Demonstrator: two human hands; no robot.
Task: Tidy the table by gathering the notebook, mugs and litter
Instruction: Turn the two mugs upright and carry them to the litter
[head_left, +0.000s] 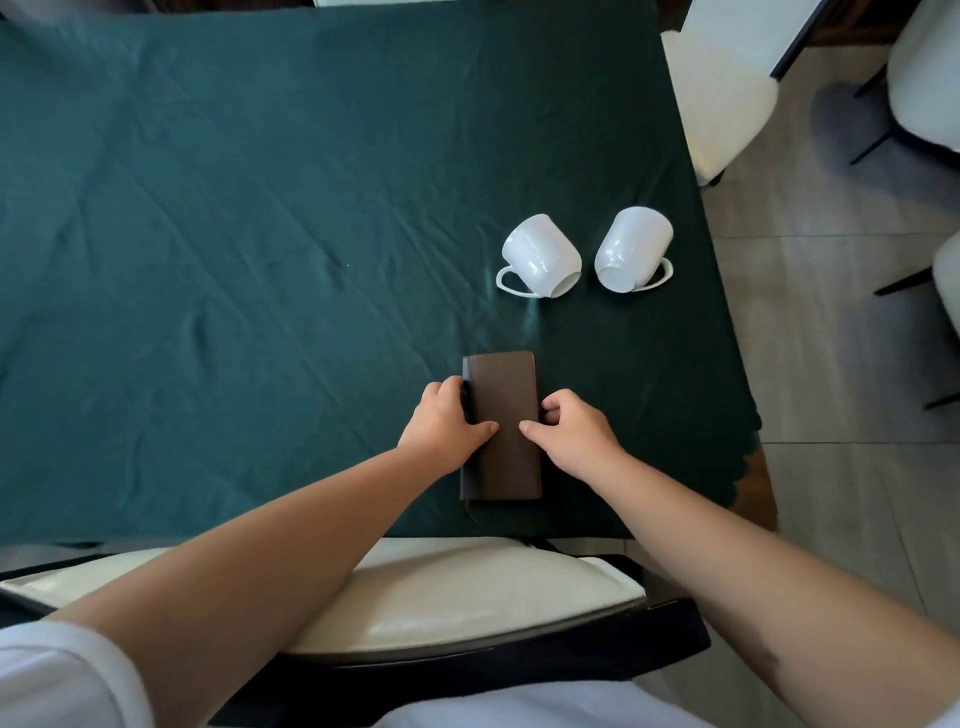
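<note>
A closed brown notebook (506, 400) lies flat near the front edge of the table, its spine to the left with a dark pen clipped there. My left hand (447, 428) grips its left edge, fingers curled over the spine and thumb on the cover. My right hand (574, 434) grips its right edge, thumb resting on the cover. Beyond the notebook, two white mugs stand upside down side by side: the left mug (540, 254) with its handle toward the left, the right mug (631, 247) with its handle toward the right. No litter is visible.
A dark green cloth covers the table (234, 208). A cream-cushioned chair (467, 592) stands tucked at the front edge below my arms. More pale chairs (722, 88) stand to the right on the tiled floor.
</note>
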